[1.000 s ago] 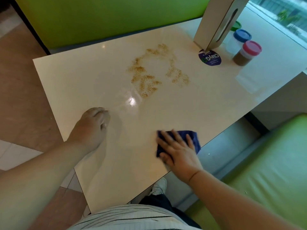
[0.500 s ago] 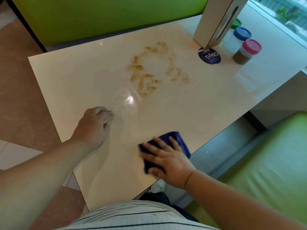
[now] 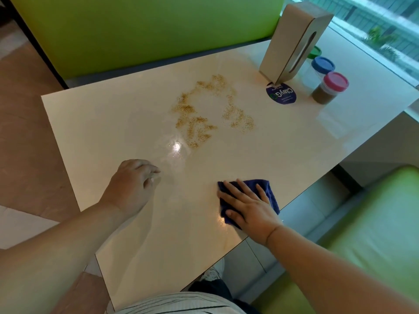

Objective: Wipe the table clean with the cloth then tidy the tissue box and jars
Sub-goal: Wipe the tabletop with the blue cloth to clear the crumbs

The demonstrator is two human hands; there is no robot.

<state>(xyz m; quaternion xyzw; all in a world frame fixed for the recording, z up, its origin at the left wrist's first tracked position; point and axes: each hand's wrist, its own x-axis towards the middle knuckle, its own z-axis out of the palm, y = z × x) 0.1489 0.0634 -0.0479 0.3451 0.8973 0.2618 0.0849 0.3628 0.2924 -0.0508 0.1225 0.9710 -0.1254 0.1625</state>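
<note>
My right hand (image 3: 248, 207) lies flat, fingers spread, pressing a dark blue cloth (image 3: 268, 191) onto the cream table (image 3: 108, 118) near its right front edge. My left hand (image 3: 130, 184) rests on the table to the left, fingers curled, holding nothing. Brown crumbs (image 3: 204, 109) are scattered across the table's middle. At the far right corner a tan tissue box (image 3: 292, 39) stands upright on its end. Beside it stand a pink-lidded jar (image 3: 328, 88) with brown contents, a blue-lidded jar (image 3: 320, 68), and a green lid (image 3: 315, 52) partly hidden behind the box.
A round dark blue sticker (image 3: 281, 94) lies on the table at the foot of the tissue box. Green benches (image 3: 147, 30) flank the table at the back and at the right (image 3: 374, 211). A window ledge runs along the far right.
My right hand slid the cloth left toward me, then back to the right along the front edge. My left hand stayed roughly in place.
</note>
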